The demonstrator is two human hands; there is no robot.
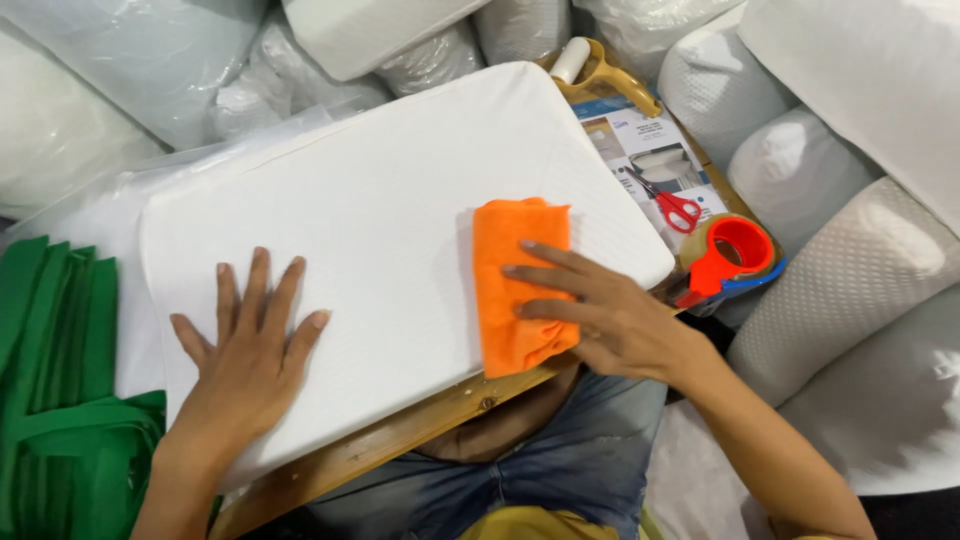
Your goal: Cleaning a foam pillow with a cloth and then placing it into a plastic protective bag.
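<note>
Pillow [390, 230]: white, flat, rounded corners, fine-knit cover; lies across wooden table [400, 440].
Cloth [515, 285]: orange, folded, soft; on pillow's right end, near table's front edge.
Right hand [600, 310]: flat, fingers extended, pressing cloth.
Left hand [250, 350]: open, fingers spread, palm on pillow.
Surroundings: wrapped white pillows [850, 260]; green fabric [60, 390] at left.

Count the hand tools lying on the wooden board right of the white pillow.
3. Lint roller at the board's far end; red-handled scissors on the printed sheet in the middle; orange tape dispenser nearest, beside the right hand. The pillow may hide more.
</note>
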